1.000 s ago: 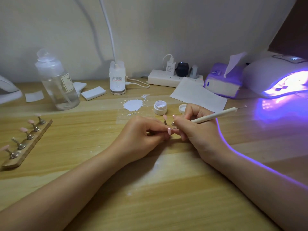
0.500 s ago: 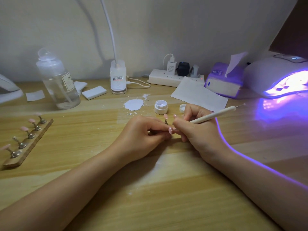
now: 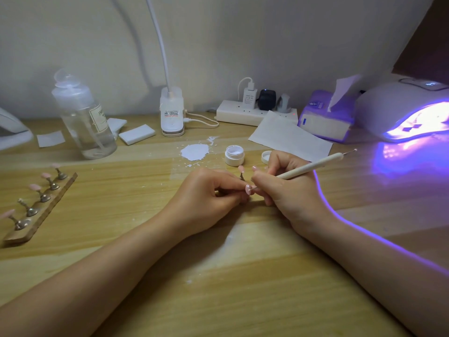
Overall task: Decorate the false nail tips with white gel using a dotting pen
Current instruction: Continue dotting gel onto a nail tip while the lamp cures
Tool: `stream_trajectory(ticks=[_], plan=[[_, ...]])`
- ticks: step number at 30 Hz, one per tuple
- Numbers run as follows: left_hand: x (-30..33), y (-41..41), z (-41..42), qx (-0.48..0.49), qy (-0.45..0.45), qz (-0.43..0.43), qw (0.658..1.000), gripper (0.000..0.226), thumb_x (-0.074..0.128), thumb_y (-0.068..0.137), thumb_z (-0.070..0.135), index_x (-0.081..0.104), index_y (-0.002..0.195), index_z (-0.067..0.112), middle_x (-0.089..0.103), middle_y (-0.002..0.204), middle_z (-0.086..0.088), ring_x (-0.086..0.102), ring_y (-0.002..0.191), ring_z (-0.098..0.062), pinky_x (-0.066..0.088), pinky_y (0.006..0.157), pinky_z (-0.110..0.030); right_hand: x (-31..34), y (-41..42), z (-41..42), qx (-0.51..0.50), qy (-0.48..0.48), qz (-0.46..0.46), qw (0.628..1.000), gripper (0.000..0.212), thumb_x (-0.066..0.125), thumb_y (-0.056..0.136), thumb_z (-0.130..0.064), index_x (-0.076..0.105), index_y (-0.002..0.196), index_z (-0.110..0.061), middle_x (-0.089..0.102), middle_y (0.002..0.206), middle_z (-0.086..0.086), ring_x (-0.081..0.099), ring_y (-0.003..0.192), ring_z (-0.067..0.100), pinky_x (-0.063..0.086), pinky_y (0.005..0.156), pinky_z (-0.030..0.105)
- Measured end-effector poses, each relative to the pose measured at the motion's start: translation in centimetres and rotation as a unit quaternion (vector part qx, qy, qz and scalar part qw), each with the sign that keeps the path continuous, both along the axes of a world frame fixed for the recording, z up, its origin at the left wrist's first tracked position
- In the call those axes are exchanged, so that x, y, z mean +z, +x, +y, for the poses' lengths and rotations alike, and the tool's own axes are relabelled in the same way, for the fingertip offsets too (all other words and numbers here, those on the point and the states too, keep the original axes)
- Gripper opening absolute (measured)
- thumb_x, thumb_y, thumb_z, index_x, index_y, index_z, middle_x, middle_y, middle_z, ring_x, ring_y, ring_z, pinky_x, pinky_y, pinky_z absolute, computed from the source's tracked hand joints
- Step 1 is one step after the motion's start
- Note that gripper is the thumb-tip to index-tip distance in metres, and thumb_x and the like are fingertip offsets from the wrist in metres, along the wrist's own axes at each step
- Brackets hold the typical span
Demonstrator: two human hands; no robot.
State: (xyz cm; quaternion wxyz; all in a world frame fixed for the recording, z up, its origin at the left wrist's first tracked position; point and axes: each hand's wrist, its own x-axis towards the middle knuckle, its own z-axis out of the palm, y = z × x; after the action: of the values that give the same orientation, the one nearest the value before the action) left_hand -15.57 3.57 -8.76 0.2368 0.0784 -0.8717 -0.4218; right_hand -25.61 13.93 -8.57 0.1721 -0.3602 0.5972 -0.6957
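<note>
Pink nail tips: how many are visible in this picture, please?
6 nail tips. Four on the wooden strip's holders, at left. One on a lone holder behind the hands. One pinched in the left hand, at the dotting pen's tip. The hands may hide more.

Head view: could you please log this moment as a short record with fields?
left hand: pinches the stand of a pink nail tip
right hand: grips the dotting pen, its lower end at that tip
gel pot: open, on the table behind the hands
lid: right of the pot
rack: at left, holds other tips
lamp: lit purple, at right
</note>
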Motion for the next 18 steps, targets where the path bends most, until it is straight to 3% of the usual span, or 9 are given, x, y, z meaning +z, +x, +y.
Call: stream_trajectory(ticks=[8,11,18], plan=[[-0.10,-0.04,-0.03,-0.002,0.005,0.000,1.000,0.025,0.068,0.077,-0.002,0.072,0.091,0.019,0.072,0.083,-0.004,0.065,0.079,-0.012,0.050,0.078,-0.032,-0.01,-0.02,0.05,-0.002,0.003,0.005,1.000,0.037,0.061,0.077,0.006,0.035,0.055,-0.008,0.045,0.031,-0.006,0.037,0.033,0.005,0.036,0.043,0.011],[-0.03,-0.02,0.05,-0.003,0.009,0.003,1.000,0.029,0.069,0.077,-0.002,0.070,0.092,0.022,0.072,0.083,-0.005,0.065,0.079,-0.013,0.050,0.078,-0.033,0.05,0.02,0.05,-0.002,-0.003,0.001,1.000,0.037,0.067,0.072,-0.002,0.035,0.055,-0.009,0.045,0.032,-0.005,0.037,0.033,0.005,0.034,0.041,0.013],[0.00,-0.07,0.04,-0.001,0.007,0.002,1.000,0.031,0.069,0.077,-0.001,0.068,0.092,0.027,0.072,0.083,-0.004,0.065,0.078,-0.012,0.050,0.078,-0.033,-0.06,-0.12,0.04,-0.005,0.005,0.000,1.000,0.037,0.061,0.078,0.003,0.035,0.055,-0.008,0.044,0.031,-0.006,0.036,0.034,0.006,0.035,0.043,0.015]])
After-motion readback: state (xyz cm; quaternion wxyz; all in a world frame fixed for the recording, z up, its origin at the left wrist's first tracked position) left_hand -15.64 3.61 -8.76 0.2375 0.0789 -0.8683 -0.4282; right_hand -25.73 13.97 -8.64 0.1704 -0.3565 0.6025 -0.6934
